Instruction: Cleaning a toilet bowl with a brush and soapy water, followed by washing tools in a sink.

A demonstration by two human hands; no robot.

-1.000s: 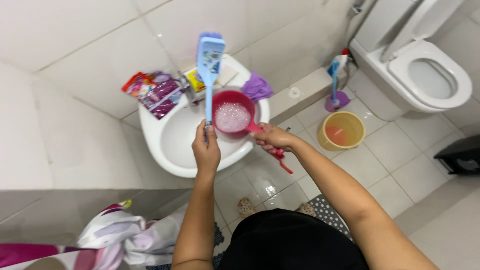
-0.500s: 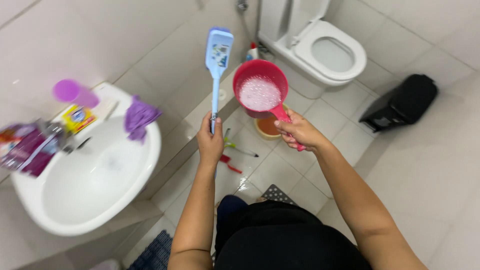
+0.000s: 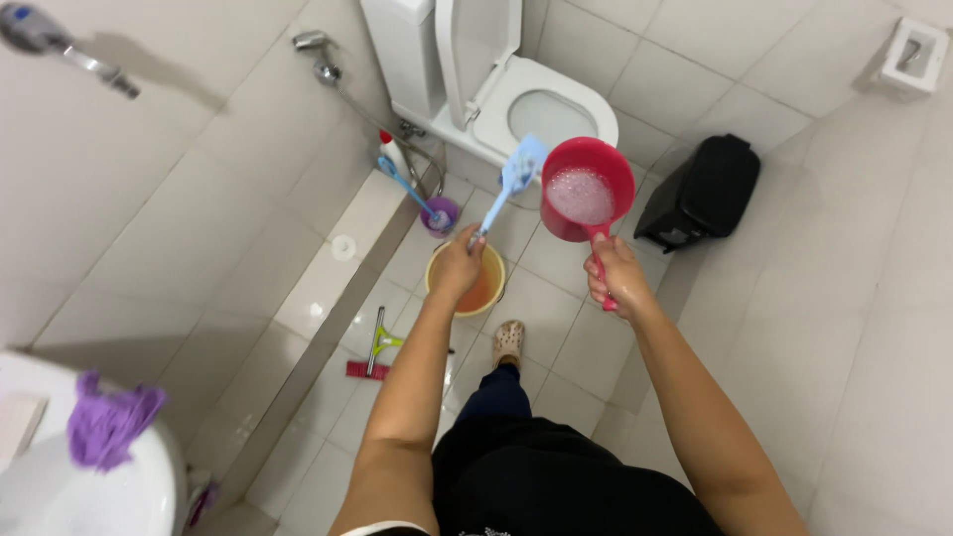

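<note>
At the lower left, around eight o'clock, a purple cloth (image 3: 107,425) lies on the rim of a white sink (image 3: 69,501). Nearer the middle, the left hand (image 3: 459,266) is wrapped tight around the handle of a blue brush (image 3: 516,174), whose head tilts up toward one o'clock. Just beside it at three o'clock, the right hand (image 3: 615,273) is clenched on the handle of a red dipper (image 3: 586,189), held level with foamy water inside. Below the left hand an orange bucket (image 3: 481,288) stands on the tiled floor, and a sandalled foot (image 3: 508,341) shows just beside it at five o'clock. At eight o'clock from the bucket a squeegee (image 3: 372,347) with a green handle lies flat. Farther out at eleven o'clock a toilet brush rests in a purple holder (image 3: 440,214). At twelve o'clock stands the white toilet (image 3: 541,104), seat lid up, and at two o'clock a black bin (image 3: 703,189) sits near it.
</note>
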